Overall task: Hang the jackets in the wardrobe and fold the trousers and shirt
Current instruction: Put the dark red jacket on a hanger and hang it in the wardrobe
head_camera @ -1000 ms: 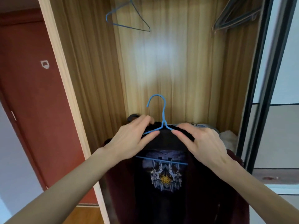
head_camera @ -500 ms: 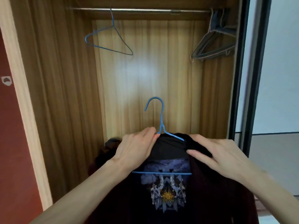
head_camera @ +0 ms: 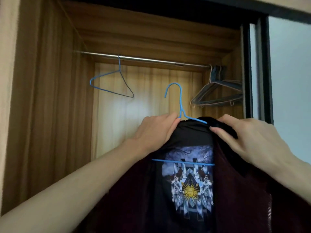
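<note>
Head view, looking up into wardrobe (head_camera: 50, 115) w/ wood-grain walls; person holds jacket (head_camera: 252, 190) on blue hanger (head_camera: 180, 105) in front of the opening, below the rail (head_camera: 151, 59); jacket is dark maroon, open at front, showing black lining w/ printed graphic (head_camera: 190, 185) — yellow sun face, striped towers, pale figures; hanger's lower bar crosses the graphic's top part, its hook is upright, curling to the left, free in the air and not on the rail; left hand (head_camera: 154, 132) grips jacket's left shoulder area right at the base of the hook, fingers curled over the fabric edge, fingertips touching the wire neck; right hand (head_camera: 249, 140) is at the right shoulder, fingers (head_camera: 218, 132) bent and pinching the dark collar fabric just beside the hanger's sloping arm; both forearms reach up from the bottom corners; rail is metal, runs across wardrobe's top, under the wooden ceiling; spare blue hanger (head_camera: 111, 84) hangs empty from the rail to the left, tilted; grey hangers (head_camera: 218, 91), a bunch, hang at rail's right end against the side wall; black door frame (head_camera: 262, 64) stands at right, w/ pale panel (head_camera: 291, 73) beyond; cream wall strip at far left edge.
</note>
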